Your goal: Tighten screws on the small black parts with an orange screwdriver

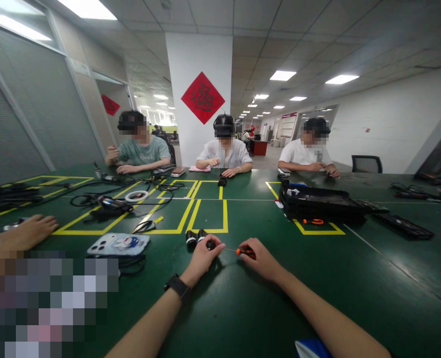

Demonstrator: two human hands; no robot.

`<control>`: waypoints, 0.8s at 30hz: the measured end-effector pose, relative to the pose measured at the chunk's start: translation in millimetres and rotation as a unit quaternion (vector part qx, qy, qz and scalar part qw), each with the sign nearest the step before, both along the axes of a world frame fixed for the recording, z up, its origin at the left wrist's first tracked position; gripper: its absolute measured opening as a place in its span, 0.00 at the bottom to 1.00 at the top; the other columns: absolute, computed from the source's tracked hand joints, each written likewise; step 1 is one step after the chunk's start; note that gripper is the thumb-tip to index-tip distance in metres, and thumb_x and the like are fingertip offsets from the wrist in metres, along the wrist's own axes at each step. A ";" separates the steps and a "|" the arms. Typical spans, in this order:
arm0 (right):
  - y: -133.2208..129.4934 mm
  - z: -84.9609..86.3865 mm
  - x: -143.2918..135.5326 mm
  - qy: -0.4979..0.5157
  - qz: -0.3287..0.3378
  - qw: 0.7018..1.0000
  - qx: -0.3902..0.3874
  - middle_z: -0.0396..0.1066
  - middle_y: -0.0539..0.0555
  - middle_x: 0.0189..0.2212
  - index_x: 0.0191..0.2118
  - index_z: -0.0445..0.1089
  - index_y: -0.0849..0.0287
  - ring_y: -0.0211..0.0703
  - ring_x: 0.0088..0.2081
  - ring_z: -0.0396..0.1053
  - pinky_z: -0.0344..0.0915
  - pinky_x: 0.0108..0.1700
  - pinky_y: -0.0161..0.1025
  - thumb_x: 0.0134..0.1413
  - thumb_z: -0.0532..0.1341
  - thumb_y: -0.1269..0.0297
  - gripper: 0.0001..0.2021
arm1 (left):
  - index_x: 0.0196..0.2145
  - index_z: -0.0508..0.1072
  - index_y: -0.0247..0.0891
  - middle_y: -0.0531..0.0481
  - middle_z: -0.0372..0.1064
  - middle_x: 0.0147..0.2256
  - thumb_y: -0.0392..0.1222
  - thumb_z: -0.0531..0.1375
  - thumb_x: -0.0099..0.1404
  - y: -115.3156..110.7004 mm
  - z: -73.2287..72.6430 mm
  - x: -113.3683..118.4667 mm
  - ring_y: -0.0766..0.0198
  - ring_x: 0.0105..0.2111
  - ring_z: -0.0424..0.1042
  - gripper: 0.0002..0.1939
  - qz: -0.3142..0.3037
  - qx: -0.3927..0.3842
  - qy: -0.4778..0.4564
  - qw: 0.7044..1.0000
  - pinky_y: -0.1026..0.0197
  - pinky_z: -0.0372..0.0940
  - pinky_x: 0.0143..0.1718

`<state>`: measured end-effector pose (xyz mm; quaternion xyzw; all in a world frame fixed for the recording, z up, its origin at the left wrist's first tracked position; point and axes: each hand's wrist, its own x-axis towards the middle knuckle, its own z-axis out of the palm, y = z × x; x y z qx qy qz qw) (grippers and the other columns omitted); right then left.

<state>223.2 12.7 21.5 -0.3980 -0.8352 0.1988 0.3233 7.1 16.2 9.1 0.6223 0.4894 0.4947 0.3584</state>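
My right hand (256, 256) is closed around the orange-and-black handle of a screwdriver (240, 251). The thin shaft points left, and its tip reaches the fingertips of my left hand (204, 254). That left hand wears a dark watch at the wrist. Its thumb and fingers are pinched on a black cylindrical piece (211, 243), mostly covered by the fingers. Just beyond it stand two more black cylinders (191, 240) with light bands near their lower ends. Both hands are low over the green table (238, 313).
A phone (119, 244) lies left, near another person's hand (30, 232). Cables (112, 205) and a white ring (136, 196) are farther back. Black trays (319, 201) and an orange-handled tool (313, 222) sit at right. Several people sit across the table.
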 end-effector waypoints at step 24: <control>-1.3 -2.1 1.1 0.014 0.007 1.000 0.013 0.64 0.52 0.35 0.37 0.65 0.59 0.40 0.37 0.62 0.59 0.41 0.37 0.49 0.57 0.73 0.07 | 0.26 0.67 0.36 0.54 0.65 0.25 0.51 0.59 0.52 -4.6 5.1 1.7 0.67 0.27 0.64 0.14 0.027 0.028 0.072 0.997 0.64 0.58 0.31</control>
